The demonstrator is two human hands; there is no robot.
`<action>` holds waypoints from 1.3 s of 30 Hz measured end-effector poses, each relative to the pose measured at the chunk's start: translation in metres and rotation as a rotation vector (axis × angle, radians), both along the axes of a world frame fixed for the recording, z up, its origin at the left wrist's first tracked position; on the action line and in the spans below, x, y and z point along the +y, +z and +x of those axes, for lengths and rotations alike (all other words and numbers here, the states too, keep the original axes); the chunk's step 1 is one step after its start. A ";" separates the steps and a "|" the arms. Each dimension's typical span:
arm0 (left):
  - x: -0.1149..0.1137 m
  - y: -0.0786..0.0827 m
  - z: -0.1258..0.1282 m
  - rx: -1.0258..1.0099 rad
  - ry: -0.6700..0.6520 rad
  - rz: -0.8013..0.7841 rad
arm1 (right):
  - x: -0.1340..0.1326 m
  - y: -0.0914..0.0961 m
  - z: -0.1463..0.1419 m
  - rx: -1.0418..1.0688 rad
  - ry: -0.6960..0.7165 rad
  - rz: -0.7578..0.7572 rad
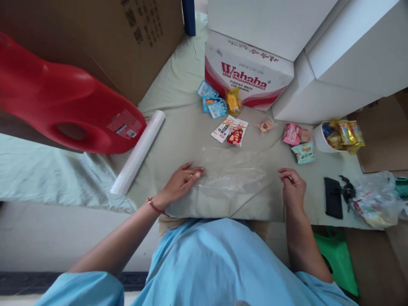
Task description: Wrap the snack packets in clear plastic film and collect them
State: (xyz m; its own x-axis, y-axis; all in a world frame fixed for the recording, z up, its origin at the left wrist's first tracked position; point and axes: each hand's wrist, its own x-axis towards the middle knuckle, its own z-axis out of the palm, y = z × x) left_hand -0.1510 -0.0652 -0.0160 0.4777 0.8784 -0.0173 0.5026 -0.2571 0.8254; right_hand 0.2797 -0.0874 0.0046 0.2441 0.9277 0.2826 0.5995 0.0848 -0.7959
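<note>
The clear bag lies flat on the cloth, between my hands. My left hand is at the bag's left edge; my right hand, fingers curled, sits apart beyond its right. Whether either pinches anything, I can't tell.

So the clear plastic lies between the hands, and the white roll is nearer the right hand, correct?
Not quite: the head view shows the white roll nearer the left hand. The clear plastic does lie between that hand and the right hand.
</note>
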 end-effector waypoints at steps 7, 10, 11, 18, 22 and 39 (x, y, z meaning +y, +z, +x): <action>0.002 0.000 0.029 0.105 0.193 -0.002 | 0.006 0.025 -0.053 -0.089 0.375 -0.125; -0.001 -0.003 0.028 0.164 0.149 0.077 | -0.003 0.027 -0.052 -0.246 0.755 -0.249; -0.002 -0.003 0.026 0.189 0.122 0.111 | -0.007 0.027 -0.047 -0.296 0.849 -0.291; -0.011 0.001 0.014 0.239 -0.100 0.161 | -0.028 0.030 0.015 -0.298 0.871 -0.461; -0.014 0.006 0.012 0.320 -0.204 0.143 | -0.019 0.015 0.022 -0.125 0.318 -0.492; -0.033 -0.010 0.031 0.308 0.010 0.167 | 0.056 -0.013 -0.010 0.261 0.148 -0.447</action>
State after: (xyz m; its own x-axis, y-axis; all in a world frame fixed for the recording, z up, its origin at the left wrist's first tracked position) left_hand -0.1205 -0.0982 -0.0257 0.4637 0.8859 -0.0146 0.7247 -0.3697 0.5815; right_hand 0.2698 -0.0315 -0.0086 0.1105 0.9735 -0.2000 0.3840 -0.2274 -0.8949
